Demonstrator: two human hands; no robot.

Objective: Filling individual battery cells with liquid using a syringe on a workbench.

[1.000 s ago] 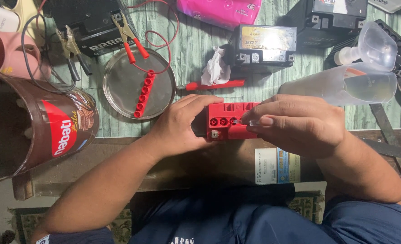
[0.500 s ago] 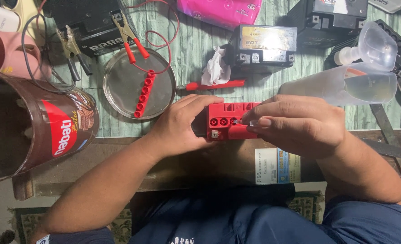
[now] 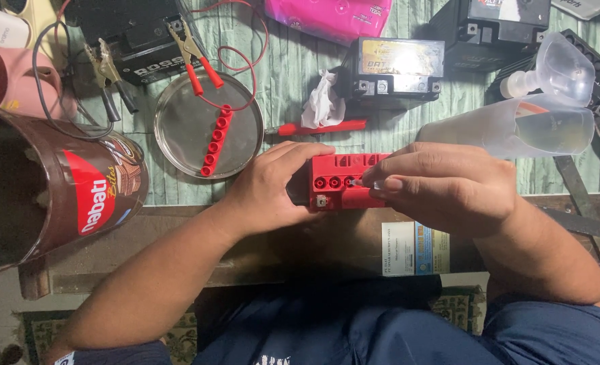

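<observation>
I find the red battery point(image 3: 340, 184) at the near edge of the bench point(image 3: 280, 101), about midway along it, its top face toward me with a row of open filler holes showing. The left hand point(image 3: 273, 186) is wrapped around the battery's left end, fingers over the top, holding it steady. The right hand point(image 3: 442, 189) covers the right end, its fingers pinched narrow over one of the holes; I cannot tell whether they grip something small there.

Just behind the battery lie a red-handled screwdriver point(image 3: 320, 127) and a crumpled tissue point(image 3: 324, 101). A round metal dish point(image 3: 209, 125) further left holds a red cap strip point(image 3: 215, 140), with a red clamp point(image 3: 195, 61) resting at its rim. A clear plastic jug point(image 3: 516, 127) lies tilted near the right hand, liquid inside.

In my judgement the risks are these: the battery sits close to the near edge and could tip toward the lap if the left hand eases; open holes could let fluid spill; the right forearm could nudge the jug; a loose clamp could touch a terminal.
</observation>
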